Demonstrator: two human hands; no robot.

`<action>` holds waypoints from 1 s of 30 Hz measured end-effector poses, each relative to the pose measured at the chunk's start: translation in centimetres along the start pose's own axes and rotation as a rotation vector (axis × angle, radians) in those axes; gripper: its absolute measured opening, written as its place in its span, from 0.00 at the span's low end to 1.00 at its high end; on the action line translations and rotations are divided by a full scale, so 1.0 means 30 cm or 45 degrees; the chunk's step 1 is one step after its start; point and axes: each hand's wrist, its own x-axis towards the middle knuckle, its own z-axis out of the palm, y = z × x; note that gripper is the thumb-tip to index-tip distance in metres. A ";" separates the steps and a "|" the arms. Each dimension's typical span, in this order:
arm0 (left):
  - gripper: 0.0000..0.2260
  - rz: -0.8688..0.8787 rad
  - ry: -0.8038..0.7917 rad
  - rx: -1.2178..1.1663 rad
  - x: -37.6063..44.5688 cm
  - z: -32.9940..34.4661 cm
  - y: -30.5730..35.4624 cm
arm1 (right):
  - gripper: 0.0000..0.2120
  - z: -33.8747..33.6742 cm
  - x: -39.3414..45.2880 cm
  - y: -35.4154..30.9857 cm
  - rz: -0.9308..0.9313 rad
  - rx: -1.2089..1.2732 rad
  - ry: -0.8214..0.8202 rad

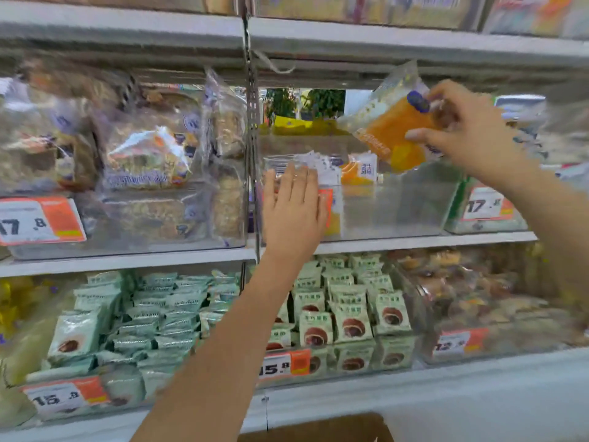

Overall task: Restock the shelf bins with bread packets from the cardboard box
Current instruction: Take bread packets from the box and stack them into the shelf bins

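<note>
Fingers (424, 135) pinching bread packet (390, 129), above clear bin (398, 205)

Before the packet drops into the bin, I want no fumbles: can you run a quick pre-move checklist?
1. Right hand holds the orange bread packet firmly: ok, thumb and fingers pinch it.
2. Packet above the clear bin: ok.
3. Room in the bin: ok, few packets at the back.
4. Left hand steadies the bin front: ok, flat against it.
5. Cardboard box within reach: cannot tell, only an edge shows.
</note>
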 end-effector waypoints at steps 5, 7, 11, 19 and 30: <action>0.21 0.109 0.168 0.062 -0.029 0.086 -0.027 | 0.22 0.148 0.234 0.151 -0.029 -0.478 -0.347; 0.19 0.118 0.241 0.092 -0.028 0.108 -0.028 | 0.24 0.230 0.301 0.202 -0.045 -0.688 -0.514; 0.17 0.140 0.325 0.097 -0.031 0.133 -0.037 | 0.21 0.350 0.397 0.289 -0.005 -0.790 -0.786; 0.17 0.131 0.333 0.077 -0.028 0.141 -0.037 | 0.24 0.523 0.435 0.337 -0.028 -0.685 -1.021; 0.18 0.125 0.309 0.077 -0.035 0.144 -0.036 | 0.28 0.543 0.429 0.352 -0.060 -0.818 -0.813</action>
